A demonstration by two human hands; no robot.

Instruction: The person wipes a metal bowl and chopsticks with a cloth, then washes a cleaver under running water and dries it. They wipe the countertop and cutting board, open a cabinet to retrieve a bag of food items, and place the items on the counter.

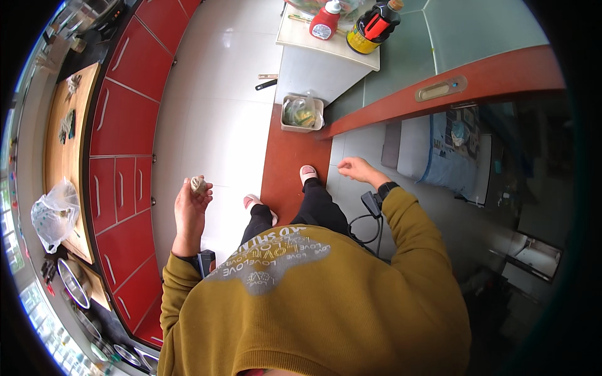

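Note:
My left hand (193, 203) is raised on the left, over the pale floor beside the red cabinets. Its fingers are curled round a small crumpled greyish-beige bundle (198, 184), perhaps a balled-up cloth; its exact kind is unclear. My right hand (356, 169) hangs on the right near the doorway, with its fingers drawn together and nothing visible in them. A dark band (387, 189) circles the right wrist, and a black device with a cable (371, 203) hangs beside that forearm. My slippered feet (308, 173) stand at the red-brown threshold (291, 156).
Red cabinets (128, 119) line the left, with a wooden board (59, 156) and a plastic bag (56, 216) on the counter. Ahead, a white cabinet (313, 72) carries a red bottle (325, 22) and a black-yellow jar (370, 31). A bin (295, 128) stands below; a sliding door's frame (495, 78) crosses right.

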